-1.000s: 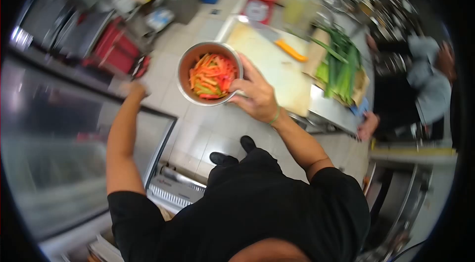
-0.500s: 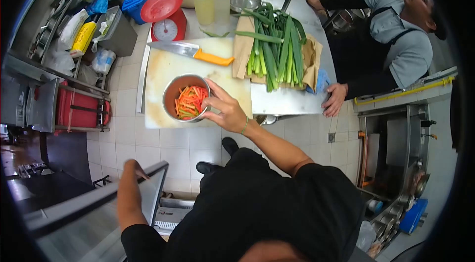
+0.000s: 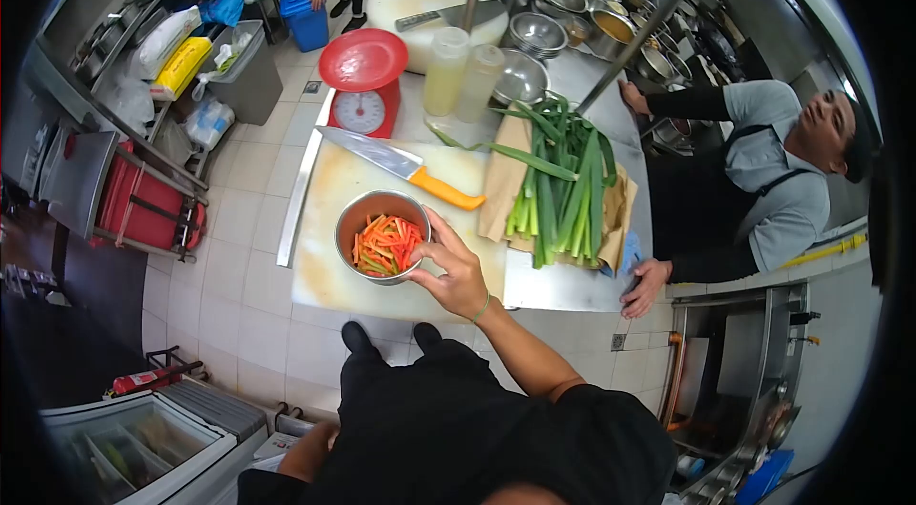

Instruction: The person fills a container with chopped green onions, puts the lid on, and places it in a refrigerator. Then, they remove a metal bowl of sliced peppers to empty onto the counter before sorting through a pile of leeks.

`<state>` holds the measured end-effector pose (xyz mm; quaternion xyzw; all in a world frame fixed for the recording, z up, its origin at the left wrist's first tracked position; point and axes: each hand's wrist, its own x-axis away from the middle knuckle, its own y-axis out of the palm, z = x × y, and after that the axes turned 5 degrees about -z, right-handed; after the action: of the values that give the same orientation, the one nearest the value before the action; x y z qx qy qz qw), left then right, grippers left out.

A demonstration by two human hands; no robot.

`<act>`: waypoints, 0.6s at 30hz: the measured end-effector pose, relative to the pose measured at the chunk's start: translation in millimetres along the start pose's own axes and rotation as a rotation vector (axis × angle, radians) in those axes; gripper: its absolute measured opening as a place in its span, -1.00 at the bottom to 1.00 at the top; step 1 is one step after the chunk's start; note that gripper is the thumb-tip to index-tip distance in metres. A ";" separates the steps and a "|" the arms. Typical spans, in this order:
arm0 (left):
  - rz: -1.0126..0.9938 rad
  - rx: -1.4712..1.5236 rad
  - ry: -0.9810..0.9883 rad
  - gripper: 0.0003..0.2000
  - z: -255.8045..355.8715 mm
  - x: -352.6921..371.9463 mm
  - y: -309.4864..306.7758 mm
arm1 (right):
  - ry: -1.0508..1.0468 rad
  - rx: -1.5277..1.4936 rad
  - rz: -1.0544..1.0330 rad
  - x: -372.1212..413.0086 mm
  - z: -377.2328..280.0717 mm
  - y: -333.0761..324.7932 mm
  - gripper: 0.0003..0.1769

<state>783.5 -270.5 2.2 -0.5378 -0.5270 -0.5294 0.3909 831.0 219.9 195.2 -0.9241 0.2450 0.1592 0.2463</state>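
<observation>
Steel bowl (image 3: pixel 357 218) of vegetable strips (image 3: pixel 385 246), right hand (image 3: pixel 457 277)

Bowl (image 3: pixel 382 236) brushed metal; cutting board (image 3: pixel 334 209) matt, stained plastic; knife (image 3: pixel 401 166) glossy steel blade, orange plastic handle.

Knife (image 3: pixel 396 164) on board (image 3: pixel 320 262), red scale (image 3: pixel 363 76) behind it, two bottles (image 3: pixel 447 71) and steel bowls (image 3: pixel 539 28) further back, leeks (image 3: pixel 563 190) right, co-worker's hand (image 3: pixel 649 286) on counter (image 3: pixel 563 290) edge.
</observation>
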 end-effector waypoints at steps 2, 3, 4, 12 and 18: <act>0.047 0.146 0.036 -0.25 -25.2 -10.9 10.2 | -0.024 -0.003 -0.012 -17.9 -6.0 21.0 -0.66; 0.071 0.216 0.059 -0.25 -36.0 -18.6 11.4 | -0.047 0.002 -0.016 -28.3 -8.5 33.3 -0.65; 0.095 0.281 0.077 -0.25 -47.5 -26.8 11.8 | -0.043 -0.003 -0.012 -38.9 -10.3 47.1 -0.65; 0.299 0.545 0.274 -0.28 -143.1 -70.2 -80.8 | -0.055 -0.006 0.038 -139.5 -16.5 208.7 -0.63; 0.551 0.440 0.526 -0.30 -149.7 -12.4 -335.6 | -0.034 0.136 0.116 -218.2 -26.0 302.4 -0.66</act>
<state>432.3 -372.2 -36.1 -0.4092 -0.3466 -0.3996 0.7435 494.0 58.3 193.2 -0.8866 0.3042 0.1720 0.3030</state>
